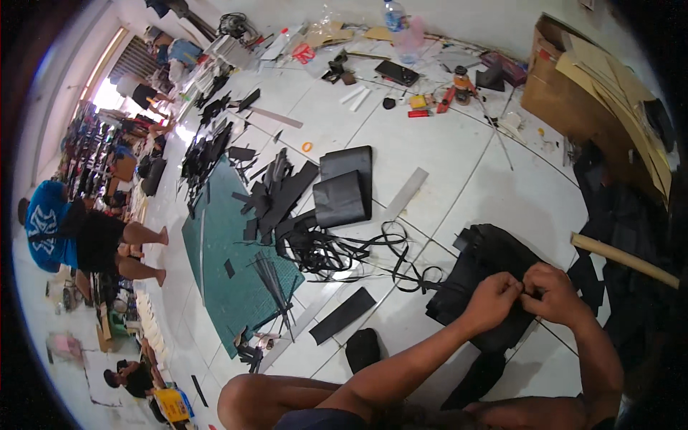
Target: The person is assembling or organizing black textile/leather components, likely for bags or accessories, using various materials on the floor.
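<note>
Both hands meet over a bundle of black fabric (494,251) on the tiled floor at the lower right. My left hand (493,301) is closed in a pinch, its fingertips close against those of my right hand (553,294), which is pinched shut too. Whatever sits between the fingers is too small or hidden to make out. From the bundle's left side, thin black strips trail toward a tangle of black strips (326,254). Behind that tangle lies a folded black sheet (344,193), with a flat pale ruler-like strip (406,193) to its right.
A green cutting mat (233,269) with black offcuts lies left of centre. Small tools, a phone (396,72) and a bottle (393,16) line the wall. A cardboard box (566,93) stands far right, near a cardboard tube (623,259). Other people (61,226) are at the left.
</note>
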`<action>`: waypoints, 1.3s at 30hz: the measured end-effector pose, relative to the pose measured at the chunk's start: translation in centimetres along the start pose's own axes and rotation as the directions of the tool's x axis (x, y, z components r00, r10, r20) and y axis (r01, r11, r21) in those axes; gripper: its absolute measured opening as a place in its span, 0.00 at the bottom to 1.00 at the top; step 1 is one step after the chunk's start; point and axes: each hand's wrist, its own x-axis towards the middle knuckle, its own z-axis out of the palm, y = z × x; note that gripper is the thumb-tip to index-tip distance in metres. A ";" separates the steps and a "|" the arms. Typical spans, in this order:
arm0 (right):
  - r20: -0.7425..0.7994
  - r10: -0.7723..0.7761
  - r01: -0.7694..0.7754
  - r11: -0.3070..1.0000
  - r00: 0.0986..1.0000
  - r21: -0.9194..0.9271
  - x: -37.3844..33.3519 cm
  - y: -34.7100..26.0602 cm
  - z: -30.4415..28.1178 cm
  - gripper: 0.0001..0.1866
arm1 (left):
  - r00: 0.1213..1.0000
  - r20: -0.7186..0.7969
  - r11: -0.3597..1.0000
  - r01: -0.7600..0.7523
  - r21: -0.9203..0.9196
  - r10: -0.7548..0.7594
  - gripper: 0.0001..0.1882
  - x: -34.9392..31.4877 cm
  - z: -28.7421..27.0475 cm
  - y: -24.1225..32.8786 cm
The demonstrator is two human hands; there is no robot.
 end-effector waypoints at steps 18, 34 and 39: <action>0.084 -0.080 0.107 0.911 0.993 -0.399 -0.9 0.4 -0.2 0.14 | 0.993 -0.116 0.916 0.014 0.401 0.036 0.11 -1.3 0.4 2.1; 0.080 -0.222 0.234 0.862 0.972 -0.450 1.4 6.3 -0.4 0.16 | 0.992 -0.126 0.827 0.044 0.561 0.032 0.08 -2.8 -0.9 0.4; 0.045 -0.258 0.250 0.857 0.965 -0.451 -1.0 3.1 -1.0 0.15 | 0.991 -0.066 0.656 -0.025 0.755 0.114 0.11 -1.4 -2.1 3.4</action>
